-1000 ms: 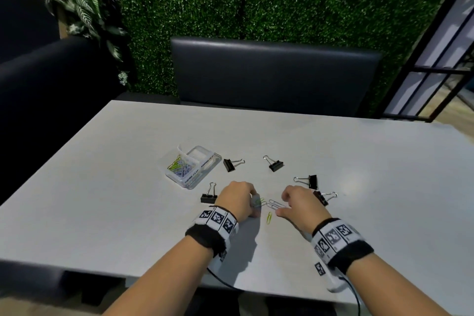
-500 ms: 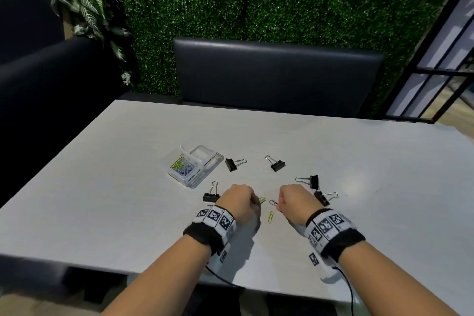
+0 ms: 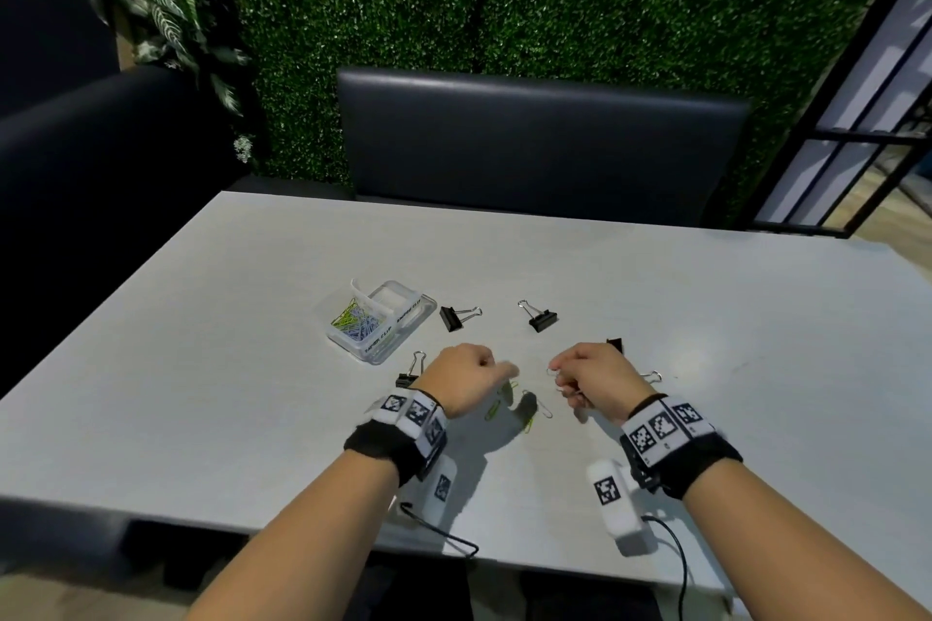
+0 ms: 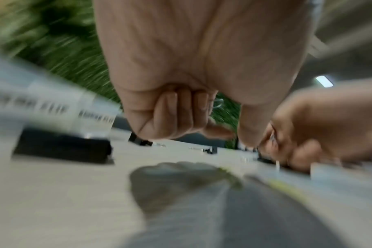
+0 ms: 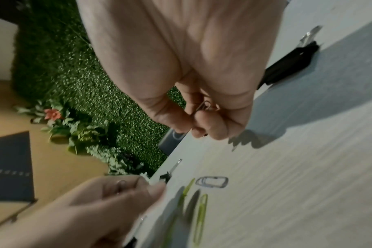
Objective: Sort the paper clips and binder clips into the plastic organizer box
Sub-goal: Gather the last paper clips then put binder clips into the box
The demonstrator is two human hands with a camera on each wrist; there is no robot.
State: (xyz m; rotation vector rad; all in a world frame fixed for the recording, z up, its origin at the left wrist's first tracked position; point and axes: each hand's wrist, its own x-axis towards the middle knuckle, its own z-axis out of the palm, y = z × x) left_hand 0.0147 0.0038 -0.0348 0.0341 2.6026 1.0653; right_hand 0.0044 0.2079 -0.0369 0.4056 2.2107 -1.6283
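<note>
Lifting both hands off the desk (image 3: 706, 318) is the change: half a second back they sat low over the loose paper clips, and now they are raised and drawn apart. The plastic organizer box (image 3: 379, 321) stands open at the far left, well apart from my hands, one compartment already holding green and pale clips. Black binder clips (image 3: 542, 318) lie scattered around it, untouched. My right hand (image 3: 595, 381) carries a silver paper clip (image 5: 203, 106) — that grip is curled tight round it. My left hand (image 3: 461, 381) is likewise curled, with a wire clip (image 5: 120, 183) pinched at thumb and forefinger. Two green clips (image 5: 201, 216) and a grey clip (image 5: 212, 182) remain on the desk between my hands. Judgement: the pick is complete; carrying both clips to the box comes next.
</note>
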